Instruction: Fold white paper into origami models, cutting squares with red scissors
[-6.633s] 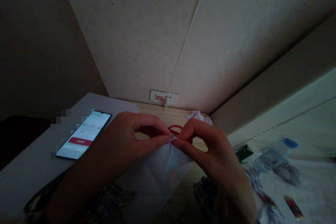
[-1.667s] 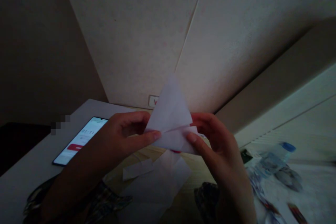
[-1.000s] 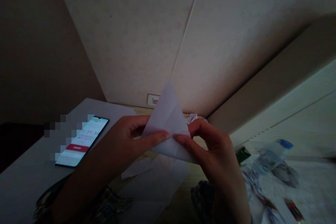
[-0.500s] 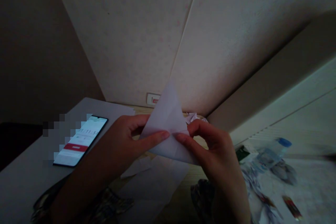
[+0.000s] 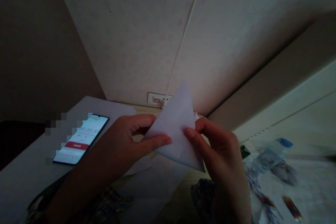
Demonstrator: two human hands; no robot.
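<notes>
A white sheet of paper folded into a triangle (image 5: 177,122) is held up between both hands, its point upward and its top blurred. My left hand (image 5: 139,134) pinches its left side, thumb across the front and fingers behind. On the right side, my right hand (image 5: 212,143) grips it with the thumb on the front and the index finger curled at the edge. Faint creases run over the paper's face. Below it, another creased white sheet (image 5: 152,182) lies on the wooden surface.
A lit phone (image 5: 81,140) showing a timer lies on a white surface (image 5: 23,168) to the left. A wall socket (image 5: 157,99) is behind the paper. At the right are a clear bottle with a blue cap (image 5: 285,142), crumpled paper and a small dark wrapper (image 5: 292,208).
The folded paper has tilted clockwise, its tip shifting right and its lower right corner dropping. Both thumbs have moved slightly on its face. More of the wall socket shows.
</notes>
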